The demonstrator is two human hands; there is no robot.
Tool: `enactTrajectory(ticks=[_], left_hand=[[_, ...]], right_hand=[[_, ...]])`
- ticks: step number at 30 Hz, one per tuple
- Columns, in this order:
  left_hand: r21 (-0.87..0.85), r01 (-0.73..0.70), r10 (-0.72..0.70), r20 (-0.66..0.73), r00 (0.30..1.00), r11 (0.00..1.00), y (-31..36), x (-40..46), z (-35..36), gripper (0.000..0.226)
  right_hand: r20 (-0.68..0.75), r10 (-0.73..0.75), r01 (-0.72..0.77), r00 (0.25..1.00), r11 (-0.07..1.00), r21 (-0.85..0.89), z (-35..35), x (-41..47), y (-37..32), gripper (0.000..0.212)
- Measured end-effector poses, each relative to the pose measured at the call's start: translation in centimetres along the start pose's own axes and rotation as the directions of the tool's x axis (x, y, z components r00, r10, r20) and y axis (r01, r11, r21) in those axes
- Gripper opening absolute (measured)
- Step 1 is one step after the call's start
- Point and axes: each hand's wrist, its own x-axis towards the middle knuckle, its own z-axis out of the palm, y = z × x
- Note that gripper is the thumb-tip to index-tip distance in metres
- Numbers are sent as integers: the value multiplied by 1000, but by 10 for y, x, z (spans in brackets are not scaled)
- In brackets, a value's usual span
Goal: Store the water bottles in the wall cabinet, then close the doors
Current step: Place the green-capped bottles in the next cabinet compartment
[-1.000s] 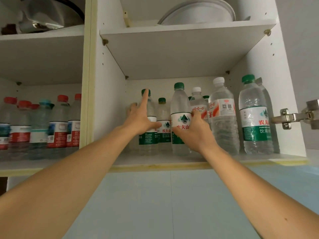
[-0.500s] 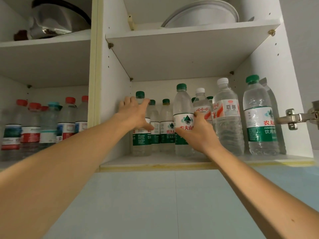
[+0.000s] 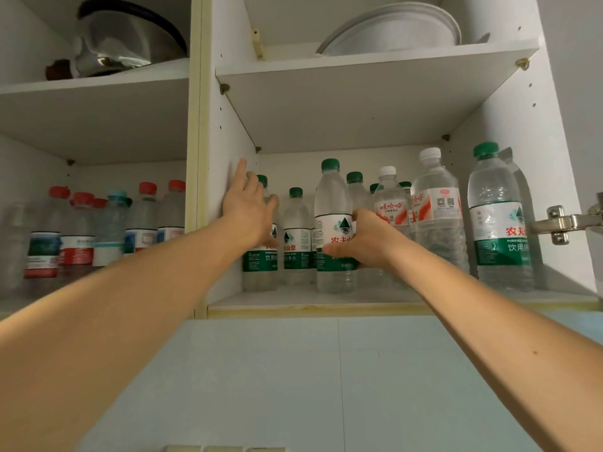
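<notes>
Several water bottles stand on the lower shelf (image 3: 326,303) of the open wall cabinet's right bay. My right hand (image 3: 365,239) grips a tall green-capped bottle (image 3: 332,197) near the middle, fingers curled round its label. My left hand (image 3: 249,210) is spread, fingers straight, against the leftmost green-capped bottle (image 3: 261,259) beside the cabinet's dividing wall. A shorter green-capped bottle (image 3: 296,230) stands between the two. To the right are white-capped bottles with red labels (image 3: 435,203) and a large green-labelled bottle (image 3: 497,220).
The left bay holds several red-capped bottles (image 3: 78,230). A steel pot (image 3: 124,37) and white plates (image 3: 391,27) sit on the upper shelves. A metal door hinge (image 3: 564,223) juts from the right side wall. Pale blue wall lies below the cabinet.
My left hand has let go of the leftmost bottle's top and spread its fingers upward against it. My right hand keeps its grip on the tall bottle, which has shifted slightly.
</notes>
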Motion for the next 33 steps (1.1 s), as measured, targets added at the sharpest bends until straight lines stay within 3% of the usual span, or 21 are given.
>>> enactTrajectory(ticks=[4, 10, 17, 22, 26, 33], left_hand=[[17, -28, 28, -25, 999, 999, -4, -6, 3, 101], [45, -70, 73, -67, 995, 997, -8, -12, 10, 103], [31, -47, 48, -35, 998, 998, -6, -10, 15, 122], [48, -49, 51, -47, 998, 998, -4, -10, 17, 124], [50, -47, 49, -41, 998, 998, -3, -10, 16, 127], [34, -50, 52, -65, 997, 998, -3, -9, 18, 126]], right_hand=[[82, -2, 0, 997, 1000, 21, 7, 12, -8, 30], [99, 40, -43, 994, 999, 30, 26, 35, -11, 49], [95, 93, -80, 991, 988, -129, 47, 61, -13, 35], [159, 134, -123, 978, 989, -80, 52, 71, -18, 23], [183, 143, -148, 973, 989, 12, 60, 76, -15, 39], [174, 128, -136, 976, 990, 35, 62, 73, -13, 43]])
